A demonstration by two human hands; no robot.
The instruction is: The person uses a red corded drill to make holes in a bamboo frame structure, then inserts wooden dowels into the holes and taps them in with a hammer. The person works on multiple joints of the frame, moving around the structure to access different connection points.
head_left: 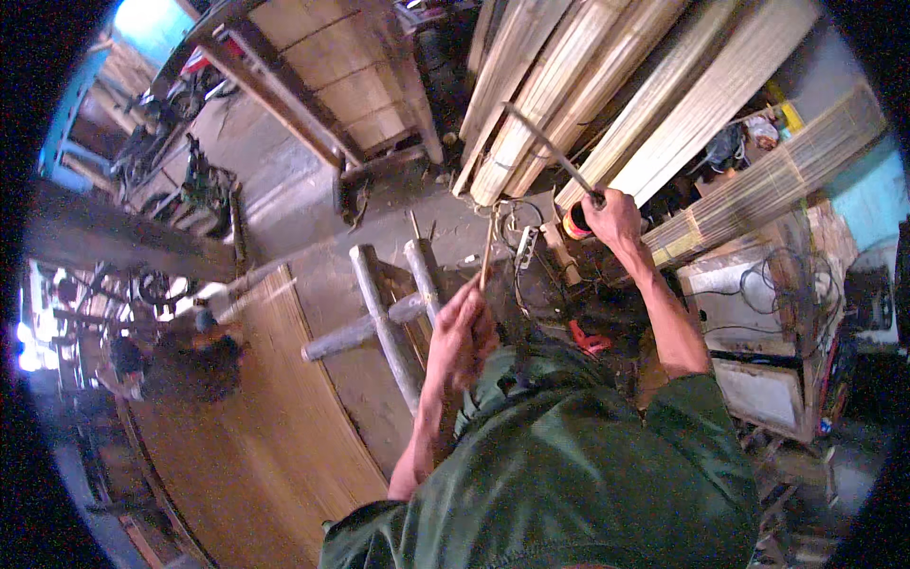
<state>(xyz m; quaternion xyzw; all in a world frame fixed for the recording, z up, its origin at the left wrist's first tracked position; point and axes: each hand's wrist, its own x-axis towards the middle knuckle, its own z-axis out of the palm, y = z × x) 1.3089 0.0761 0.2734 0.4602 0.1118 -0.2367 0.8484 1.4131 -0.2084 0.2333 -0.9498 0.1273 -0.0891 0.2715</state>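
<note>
My right hand (pixel 614 223) is raised on the right, its fingers closed round the grip of a long, narrow blade (pixel 550 147). The blade slants up and left, crossing in front of the upright slat bundles. Lower and nearer my body, my left hand (pixel 462 322) is closed on a thin light stick (pixel 489 251), which points upward from the fist. The stick's lower end is hidden by the fingers. Just left of that hand stands a grey frame of round poles (pixel 374 294). Beside the right fist shows a small round red and yellow thing (pixel 575 223).
Tall bundles of pale slats (pixel 569 85) lean at the back. A tied slat roll (pixel 768 175) slants across the right. A wide brown mat (pixel 256 427) lies left. A power strip (pixel 526 248) with cords and a red tool (pixel 590 339) lie ahead. Motorbikes (pixel 199 190) stand far left.
</note>
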